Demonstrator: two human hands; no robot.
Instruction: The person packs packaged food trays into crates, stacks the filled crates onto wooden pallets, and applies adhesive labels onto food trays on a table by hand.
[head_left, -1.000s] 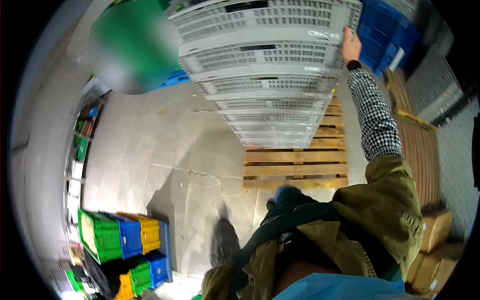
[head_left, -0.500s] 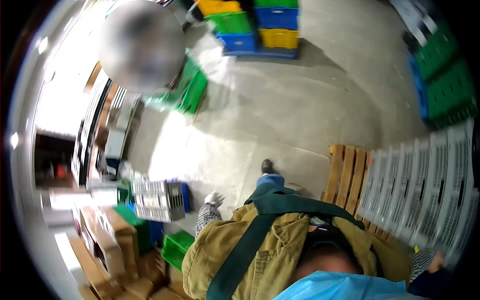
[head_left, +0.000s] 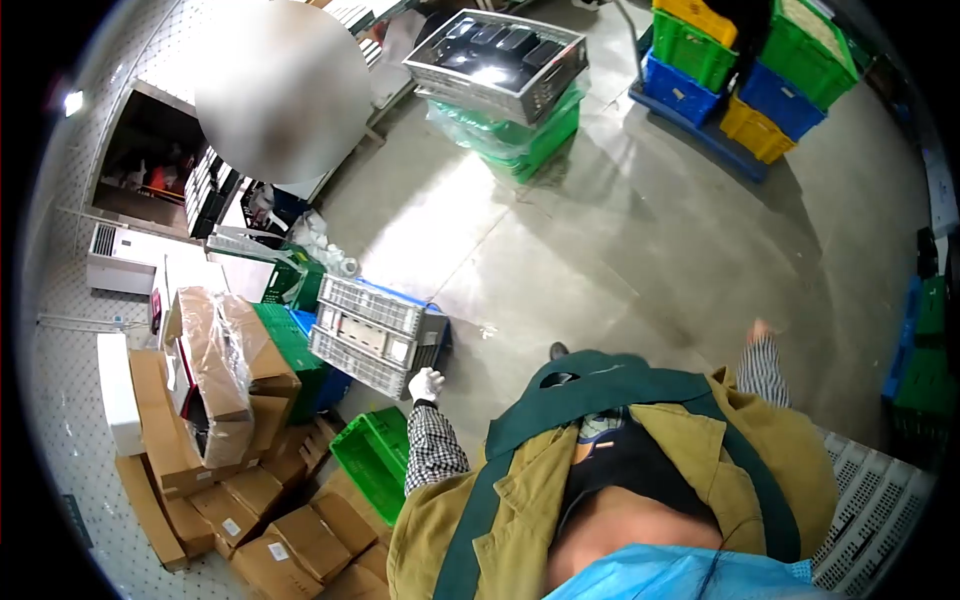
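My left hand (head_left: 427, 385), in a white glove with a checked sleeve above it, hangs at my left side. Its fingers look curled in, and I see nothing in them. In the picture it lies close to the lower corner of a stack of grey crates (head_left: 375, 335); whether it touches them I cannot tell. A green crate (head_left: 372, 465) stands just behind that arm. My right hand (head_left: 762, 332), bare below a striped sleeve, swings out over the concrete floor on the right. Blur hides how its fingers are set, and no object shows in it.
Cardboard boxes (head_left: 235, 505) are piled at the left. Ahead, a grey crate of black trays (head_left: 500, 62) rests on a green crate (head_left: 540, 140) with plastic film. Coloured crates (head_left: 690, 65) stand on a blue platform cart (head_left: 700, 130). White slatted crates (head_left: 865, 515) are at lower right.
My view has swung left and I have moved forward, so the wooden pallet is out of sight. The left hand's fingers have curled, and my right arm has come forward.
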